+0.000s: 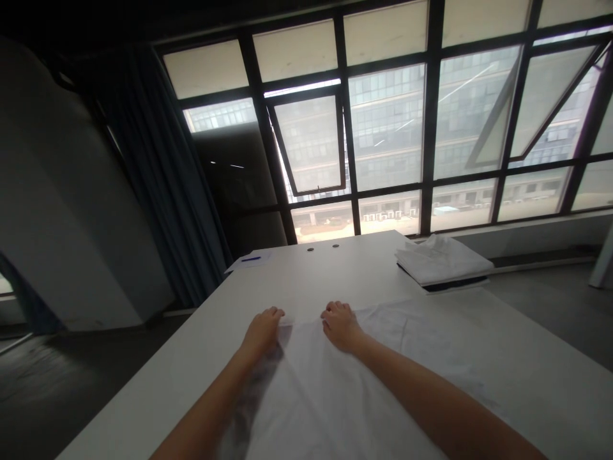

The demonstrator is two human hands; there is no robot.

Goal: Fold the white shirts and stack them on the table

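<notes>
A white cloth [383, 358] lies spread flat on a long white table [191, 358]. Both my hands rest at its far edge. My left hand [262, 329] has its fingers curled down on the cloth's corner edge. My right hand [339, 322] sits a little to the right, fingers also curled over the same edge. Whether the fingers pinch the fabric or only press it I cannot make out.
A stack of folded white cloths [443, 260] lies at the table's far right. A sheet of paper with a blue pen [251, 259] is at the far left corner. Large windows [387, 128] and a dark curtain [163, 179] stand beyond.
</notes>
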